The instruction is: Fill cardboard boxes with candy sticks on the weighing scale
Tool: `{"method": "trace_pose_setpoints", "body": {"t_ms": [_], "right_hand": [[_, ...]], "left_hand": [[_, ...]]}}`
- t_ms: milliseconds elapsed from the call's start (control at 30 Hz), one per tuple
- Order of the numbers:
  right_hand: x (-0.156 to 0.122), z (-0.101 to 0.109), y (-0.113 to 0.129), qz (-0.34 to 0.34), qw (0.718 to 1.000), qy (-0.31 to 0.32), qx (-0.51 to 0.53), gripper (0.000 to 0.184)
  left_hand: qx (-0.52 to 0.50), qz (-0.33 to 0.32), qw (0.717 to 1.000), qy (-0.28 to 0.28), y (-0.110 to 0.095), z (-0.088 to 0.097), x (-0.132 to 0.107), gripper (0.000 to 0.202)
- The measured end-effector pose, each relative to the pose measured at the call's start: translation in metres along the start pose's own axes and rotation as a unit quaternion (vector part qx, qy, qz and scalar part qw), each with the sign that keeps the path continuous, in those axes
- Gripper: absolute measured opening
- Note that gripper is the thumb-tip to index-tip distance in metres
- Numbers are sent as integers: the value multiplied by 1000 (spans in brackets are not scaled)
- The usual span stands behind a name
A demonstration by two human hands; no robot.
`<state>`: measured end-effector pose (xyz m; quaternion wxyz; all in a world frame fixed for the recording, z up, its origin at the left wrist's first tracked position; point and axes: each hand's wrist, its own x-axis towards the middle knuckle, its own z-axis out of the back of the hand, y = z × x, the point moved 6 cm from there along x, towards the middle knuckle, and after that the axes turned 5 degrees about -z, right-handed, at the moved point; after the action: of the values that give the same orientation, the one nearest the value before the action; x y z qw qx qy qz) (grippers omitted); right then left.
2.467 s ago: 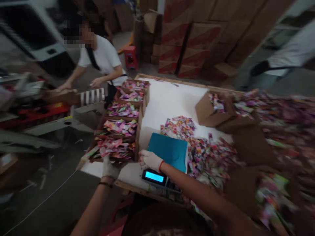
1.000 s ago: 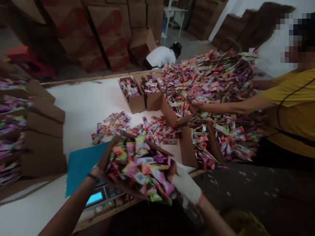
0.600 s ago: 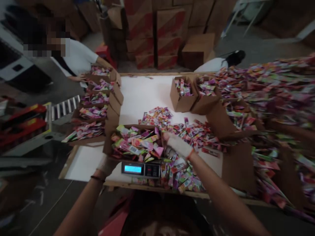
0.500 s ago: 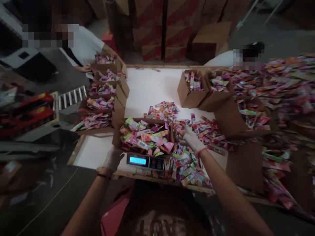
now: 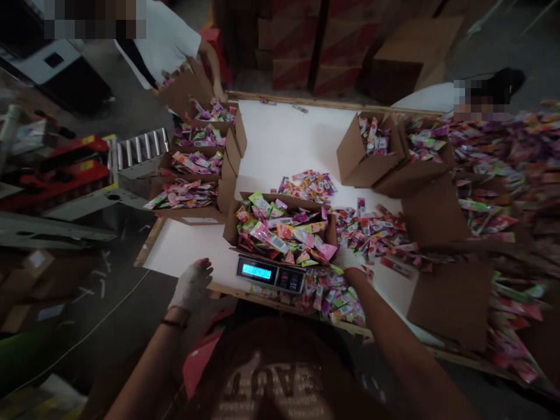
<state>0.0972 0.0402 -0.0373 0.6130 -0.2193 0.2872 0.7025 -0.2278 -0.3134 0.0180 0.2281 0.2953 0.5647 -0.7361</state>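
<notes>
A cardboard box point(image 5: 229, 233) heaped with colourful small packets point(image 5: 280, 228) rests on a digital scale point(image 5: 270, 275) with a lit blue display. My left hand point(image 5: 191, 287), in a white glove with bare fingertips, is apart from the box at its lower left, by the table edge, fingers spread and nothing in them. My right hand point(image 5: 348, 260), gloved too, is low beside the box's right side among loose packets point(image 5: 335, 296). Its fingers are hidden, so I cannot tell whether it holds any packets.
Filled boxes line the left edge point(image 5: 199, 213), near a pallet jack point(image 5: 83, 175). More filled boxes point(image 5: 356, 154) stand at the right, before a large packet heap point(image 5: 516, 140). A co-worker point(image 5: 168, 46) holds a box point(image 5: 186, 92) at the far left; another person point(image 5: 426, 99) is behind.
My left hand has drawn away from the scale's left side. My right hand has come down from the loose packets towards the box's right side. The co-worker has lifted the farthest left box.
</notes>
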Motion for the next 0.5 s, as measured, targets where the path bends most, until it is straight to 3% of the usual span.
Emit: {"method": "trace_pose_setpoints", "body": {"t_ms": [67,133,200,267,333,367,433,500], "right_hand": [[-4,29,-24,-13,1000,9,-15,58],[-21,73,-33,29,999,-25,24,70],[-53,120,-13,152,977,-81,130,70],[-97,153,32,320,915,-119,214,66],[-137,157,90,447,868,-127,173,71],[-149,148,120,477,866,-114,99,78],[-154,123,166,454,883,-100,-71,90],[-150,104,191,408,885,-108,-199,83]], "left_hand": [[11,-17,1000,20,-3,-9,1,14],[2,-44,998,41,-9,-20,2,12],[-20,-91,994,62,-19,-32,1,18],[-40,-155,983,93,-32,-47,-2,32],[-53,-204,970,126,-43,-61,-8,46],[-55,-215,965,137,-47,-67,-12,51],[-58,-223,962,148,-52,-73,-19,59],[-61,-223,962,144,-53,-72,-24,61]]}}
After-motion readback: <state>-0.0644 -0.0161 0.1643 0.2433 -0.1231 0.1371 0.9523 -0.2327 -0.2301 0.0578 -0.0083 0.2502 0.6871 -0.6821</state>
